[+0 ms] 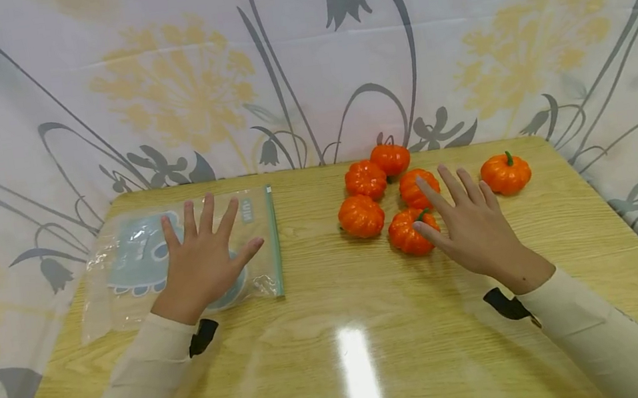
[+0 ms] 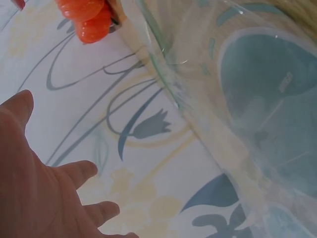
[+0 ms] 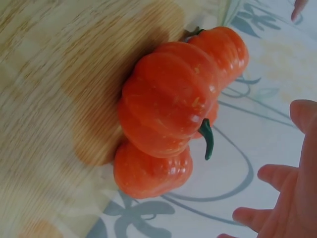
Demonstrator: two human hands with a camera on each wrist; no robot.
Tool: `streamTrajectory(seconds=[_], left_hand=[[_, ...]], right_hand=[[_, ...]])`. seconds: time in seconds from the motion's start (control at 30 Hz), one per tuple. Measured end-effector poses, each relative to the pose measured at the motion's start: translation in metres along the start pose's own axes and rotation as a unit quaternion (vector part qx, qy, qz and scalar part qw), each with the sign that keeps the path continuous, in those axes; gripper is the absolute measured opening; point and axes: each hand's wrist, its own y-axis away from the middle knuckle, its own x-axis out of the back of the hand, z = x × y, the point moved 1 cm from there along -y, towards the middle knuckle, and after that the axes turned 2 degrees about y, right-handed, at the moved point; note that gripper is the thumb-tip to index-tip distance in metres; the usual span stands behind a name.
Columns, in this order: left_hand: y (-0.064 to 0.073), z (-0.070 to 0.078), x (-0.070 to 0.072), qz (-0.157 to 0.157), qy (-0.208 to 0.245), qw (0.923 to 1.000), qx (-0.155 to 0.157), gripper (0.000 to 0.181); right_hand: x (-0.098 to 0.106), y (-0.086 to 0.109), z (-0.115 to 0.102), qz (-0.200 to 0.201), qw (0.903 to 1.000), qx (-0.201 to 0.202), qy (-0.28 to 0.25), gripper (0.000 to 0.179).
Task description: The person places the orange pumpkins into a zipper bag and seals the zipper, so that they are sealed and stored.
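Note:
My left hand (image 1: 201, 261) is spread over a clear zip bag (image 1: 261, 267) printed with a pale blue pattern, fingers straight and holding nothing. The same bag (image 2: 267, 99) fills the right side of the left wrist view. My right hand (image 1: 475, 232), also spread and holding nothing, hovers beside a cluster of small orange pumpkins. Its thumb overlaps the nearest pumpkin (image 1: 411, 232), which has a green stem. Another pumpkin (image 1: 418, 188) lies just behind the fingers. In the right wrist view a large pumpkin (image 3: 168, 94) shows in front of others, apart from the fingers.
More pumpkins sit to the left in the cluster, one at its front left (image 1: 361, 216) and one at the back (image 1: 390, 159). A lone pumpkin (image 1: 506, 173) stands at the right. The wooden table (image 1: 292, 364) meets a flower-patterned cloth (image 1: 301, 60) at its back and sides.

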Motion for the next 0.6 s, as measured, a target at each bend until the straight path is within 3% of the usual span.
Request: streamTrajectory(seconds=[0.2,0.33,0.43,0.6], left_hand=[[-0.004,0.001,0.005,0.011,0.002,0.9999,-0.005,0.083],[-0.005,0.004,0.004,0.047,0.001,0.9987,-0.021,0.073],[-0.005,0.007,0.002,0.087,0.0,0.9956,-0.037,0.064],[-0.004,0.012,-0.001,0.155,0.001,0.9858,-0.066,0.053]], right_hand=[[0.0,-0.003,-0.004,-0.005,0.9999,0.006,-0.007,0.072],[-0.002,-0.006,-0.009,0.017,0.9993,0.018,-0.028,0.067],[-0.004,-0.008,-0.015,0.08,0.9942,0.048,-0.054,0.054],[-0.007,-0.01,-0.023,0.195,0.9703,0.1,-0.102,0.028]])
